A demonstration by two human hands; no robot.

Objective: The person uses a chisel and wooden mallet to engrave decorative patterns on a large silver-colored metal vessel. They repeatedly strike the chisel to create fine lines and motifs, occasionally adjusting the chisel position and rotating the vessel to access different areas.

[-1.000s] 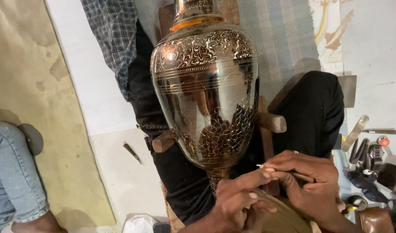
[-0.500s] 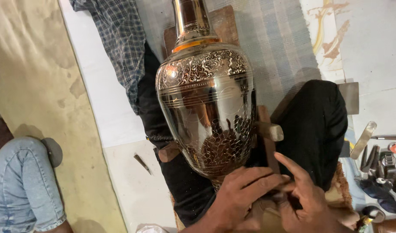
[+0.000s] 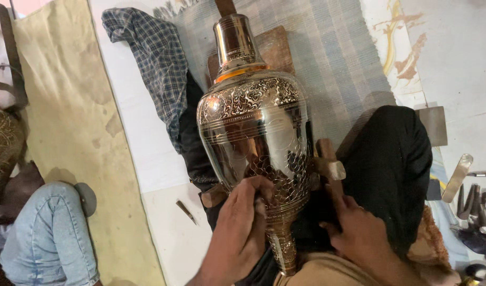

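Pale floor [image 3: 147, 159] ran under everything, overlaid by a tan sheet [image 3: 57, 106] on the left side of the view and a striped woven mat [image 3: 333, 58] beneath the work. Largest upon it was the engraved brass vase [image 3: 256, 137], lying tilted with its narrow neck pointing away from the person and its foot toward them, cradled across the black-clad legs [image 3: 391, 169] and a wooden rest [image 3: 327, 164], seemingly so that the patterned belly faced upward and stayed steady. Its mouth was turned away, so whether it held anything could not be told. A checked cloth [image 3: 153, 58] lay bunched beside the vase. The left hand [image 3: 240, 233] lay pressed against the lower belly of the vase, its grip loosely curled on the metal, apparently bracing it. The right hand [image 3: 359, 238] sat just beside the foot, near the wooden rest; whether its grip was closed on anything could not be told. Another person's knee in blue jeans [image 3: 52, 238] showed at the far left. Metal hand tools [image 3: 470, 196] lay scattered at the right, and a small chisel [image 3: 186, 211] rested alone on the floor.
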